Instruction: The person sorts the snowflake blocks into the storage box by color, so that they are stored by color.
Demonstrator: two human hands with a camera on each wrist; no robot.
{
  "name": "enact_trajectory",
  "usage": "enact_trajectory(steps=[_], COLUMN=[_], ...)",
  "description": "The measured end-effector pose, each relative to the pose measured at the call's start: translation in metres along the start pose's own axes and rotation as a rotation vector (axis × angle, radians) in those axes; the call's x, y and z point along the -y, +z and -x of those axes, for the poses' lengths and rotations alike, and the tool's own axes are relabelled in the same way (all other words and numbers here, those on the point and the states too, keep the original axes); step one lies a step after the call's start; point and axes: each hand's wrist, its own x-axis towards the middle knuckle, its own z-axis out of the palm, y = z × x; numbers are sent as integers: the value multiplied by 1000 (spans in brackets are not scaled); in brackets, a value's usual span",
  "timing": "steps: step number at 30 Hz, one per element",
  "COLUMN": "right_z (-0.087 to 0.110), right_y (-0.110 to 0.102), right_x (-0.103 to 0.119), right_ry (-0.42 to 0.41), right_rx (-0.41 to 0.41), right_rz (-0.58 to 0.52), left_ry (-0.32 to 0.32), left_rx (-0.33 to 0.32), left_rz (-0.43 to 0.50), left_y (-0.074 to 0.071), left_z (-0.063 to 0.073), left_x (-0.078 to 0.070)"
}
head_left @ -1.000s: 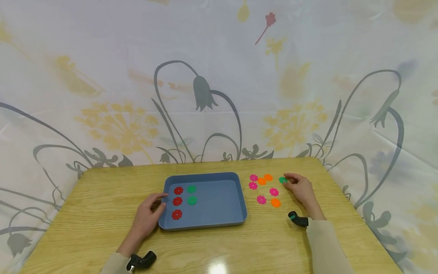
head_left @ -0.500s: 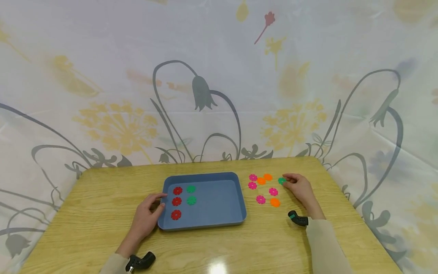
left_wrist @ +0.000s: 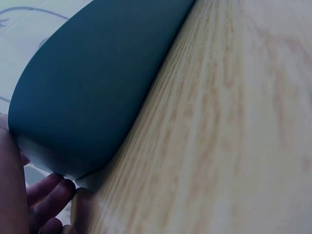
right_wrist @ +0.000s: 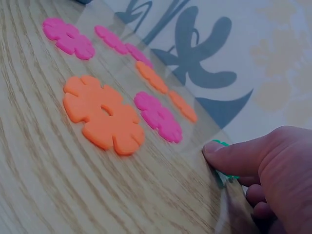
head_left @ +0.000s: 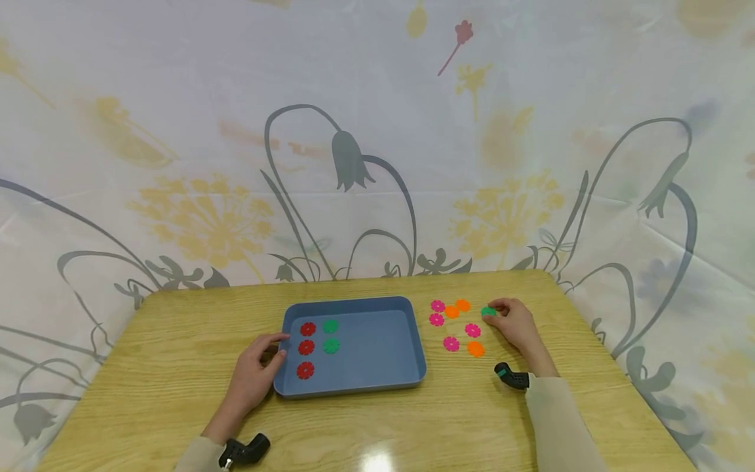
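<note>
At the left side of the blue tray (head_left: 377,354), my left hand (head_left: 252,373) holds the rim, with thumb and index finger over the edge. In the left wrist view its other fingers (left_wrist: 51,197) curl against the tray's outer wall. Inside the tray lie three red flower-shaped discs (head_left: 306,347) in a column, with two green flower-shaped discs (head_left: 331,345) beside them. To the right, my right hand (head_left: 516,324) pinches another green flower-shaped disc (head_left: 487,311) between thumb and fingers. The thumb hides much of that disc in the right wrist view.
Between tray and right hand, several pink flower-shaped discs (head_left: 451,344) and three orange ones (head_left: 475,349) lie on the wooden table (head_left: 448,419). Two orange discs touch or overlap at the back. A patterned curtain (head_left: 377,216) stands behind the table's far edge.
The green disc at my right hand lay flatter earlier and now appears tilted between thumb and fingers. My left hand stays at the tray; the other discs have not moved.
</note>
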Motion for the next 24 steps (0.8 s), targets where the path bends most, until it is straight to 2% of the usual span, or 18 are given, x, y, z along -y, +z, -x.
enact_trajectory(steps=[8, 18, 24], right_z=[4, 5, 5], right_y=[-1, -5, -6], right_x=[-2, -3, 5], right_ry=[-9, 102, 115], right_rx=[-46, -86, -112], right_rz=[-92, -366, -449], left_ry=[-9, -16, -15], left_rx=[0, -1, 1], left_rz=[2, -4, -6], left_y=[1, 1, 1], left_z=[0, 0, 0], left_x=[0, 1, 3])
